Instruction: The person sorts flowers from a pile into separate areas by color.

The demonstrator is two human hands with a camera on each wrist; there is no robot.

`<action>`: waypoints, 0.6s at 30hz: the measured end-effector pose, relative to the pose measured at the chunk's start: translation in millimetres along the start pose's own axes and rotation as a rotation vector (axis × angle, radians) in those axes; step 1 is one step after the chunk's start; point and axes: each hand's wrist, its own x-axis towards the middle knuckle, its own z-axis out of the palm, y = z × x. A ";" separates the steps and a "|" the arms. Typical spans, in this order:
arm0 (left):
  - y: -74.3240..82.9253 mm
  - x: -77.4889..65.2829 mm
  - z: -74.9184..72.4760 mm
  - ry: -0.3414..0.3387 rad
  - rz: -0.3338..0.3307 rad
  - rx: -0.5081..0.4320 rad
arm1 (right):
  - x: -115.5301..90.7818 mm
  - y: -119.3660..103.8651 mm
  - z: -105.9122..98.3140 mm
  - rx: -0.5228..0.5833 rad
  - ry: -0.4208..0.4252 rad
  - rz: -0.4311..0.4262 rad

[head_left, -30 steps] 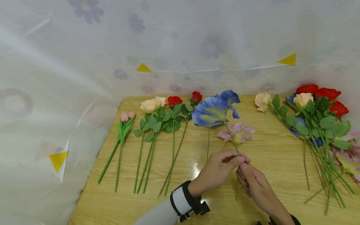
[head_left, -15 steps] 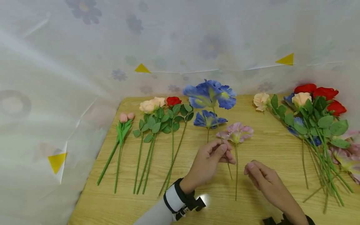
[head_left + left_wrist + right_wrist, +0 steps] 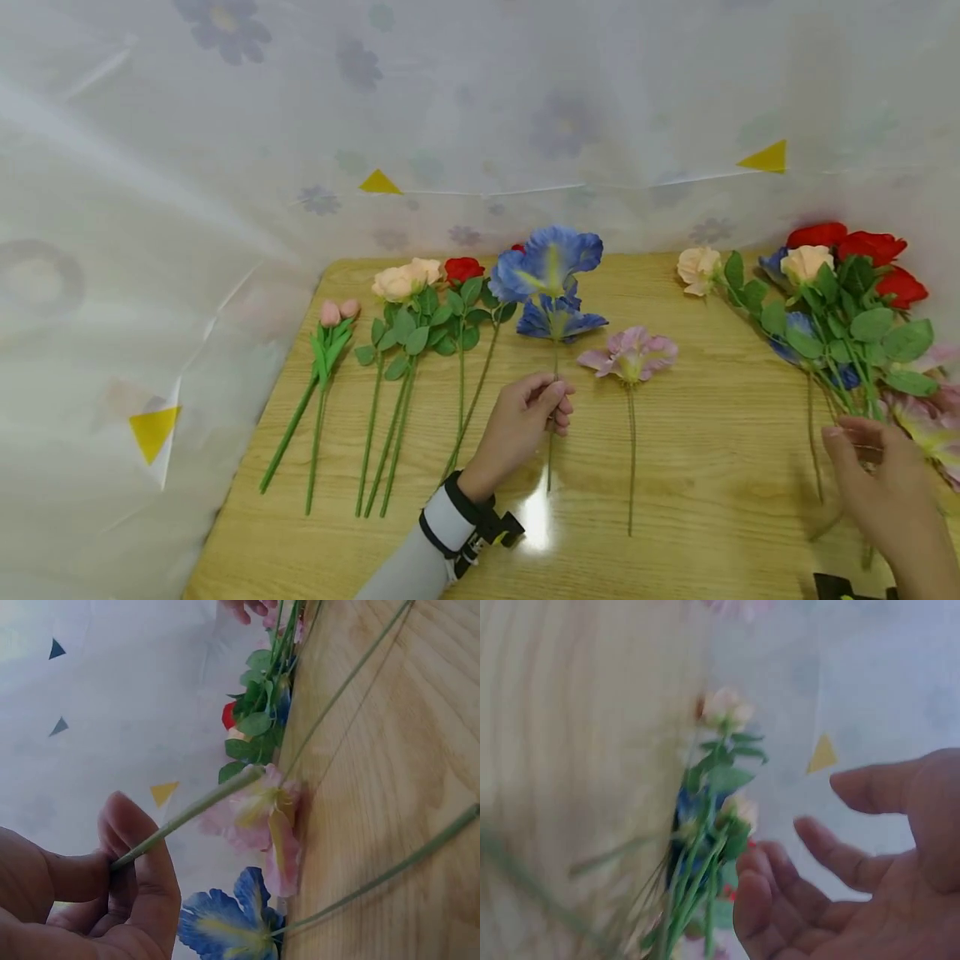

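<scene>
In the head view my left hand (image 3: 525, 421) pinches the thin stem of a blue iris-like flower (image 3: 553, 258) between thumb and fingers. Its bloom overlaps a second blue flower (image 3: 558, 321) lying on the table; the left wrist view shows that lower blue flower (image 3: 229, 919) beside the held stem (image 3: 187, 814). To the right lies a pink flower (image 3: 633, 354). My right hand (image 3: 881, 475) is over the stems of the mixed bunch at the right, thumb and fingers apart. In the right wrist view its fingers (image 3: 855, 862) hold nothing, with the bunch's green stems (image 3: 697, 889) beyond.
On the wooden table (image 3: 720, 400), pink tulips (image 3: 337, 315), peach roses (image 3: 405, 281) and a red rose (image 3: 463, 269) lie in a row at the left. The right bunch holds red roses (image 3: 873, 248) and pink flowers (image 3: 922, 417). A pale patterned sheet (image 3: 480, 100) stands behind.
My hands have parted. The left carried the blue flower leftward over the other blue one, away from the pink flower; the right let go and moved right to the bunch.
</scene>
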 end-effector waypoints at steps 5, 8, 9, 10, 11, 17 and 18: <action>-9.2 -1.0 -7.3 0.015 -0.073 -0.010 | 9.9 21.7 -1.3 -0.111 0.067 0.186; -12.1 -0.9 -10.4 0.029 -0.086 0.035 | 12.3 31.6 -0.2 -0.196 0.025 0.294; -12.3 -0.8 -11.5 0.031 -0.085 0.060 | 13.1 33.8 0.4 -0.208 0.013 0.320; -12.6 -0.9 -12.7 0.034 -0.083 0.097 | 14.0 35.6 0.6 -0.205 0.006 0.340; -12.5 -1.0 -13.9 0.037 -0.079 0.136 | 14.8 37.0 0.7 -0.198 0.009 0.350; -11.4 -2.4 -20.3 0.041 -0.081 0.344 | 20.0 45.4 -4.6 -0.161 -0.031 0.393; -11.5 -2.4 -21.2 0.034 -0.083 0.357 | 20.8 46.7 -5.3 -0.157 -0.033 0.400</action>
